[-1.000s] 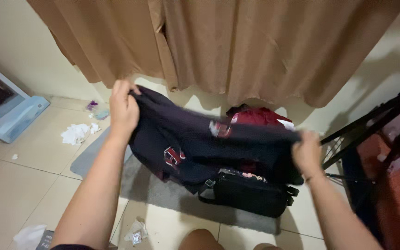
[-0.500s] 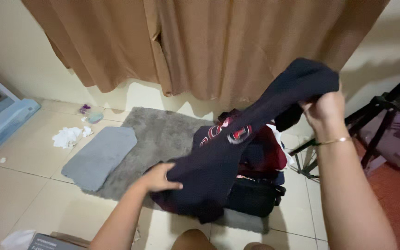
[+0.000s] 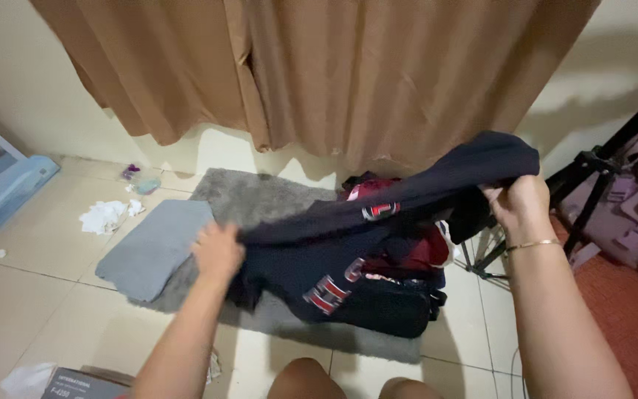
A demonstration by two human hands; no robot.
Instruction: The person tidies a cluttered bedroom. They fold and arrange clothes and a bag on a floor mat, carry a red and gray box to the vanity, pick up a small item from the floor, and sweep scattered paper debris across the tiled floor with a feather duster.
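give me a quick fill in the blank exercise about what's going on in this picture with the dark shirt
1. Both hands hold a dark navy garment stretched over a black ____ on the floor.
2. The right hand is held ____ than the left hand.
3. A thin gold ____ circles the right wrist.
4. A folded grey towel lies on the ____ side of the shaggy rug.

Missing words: bag; higher; bracelet; left

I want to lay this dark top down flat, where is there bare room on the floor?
Bare patches: the grey rug between the folded grey towel and the clothes pile, and the tiles left of the towel. It is crowded by the black bag and the tripod. Both the left hand and right hand hold the dark top.
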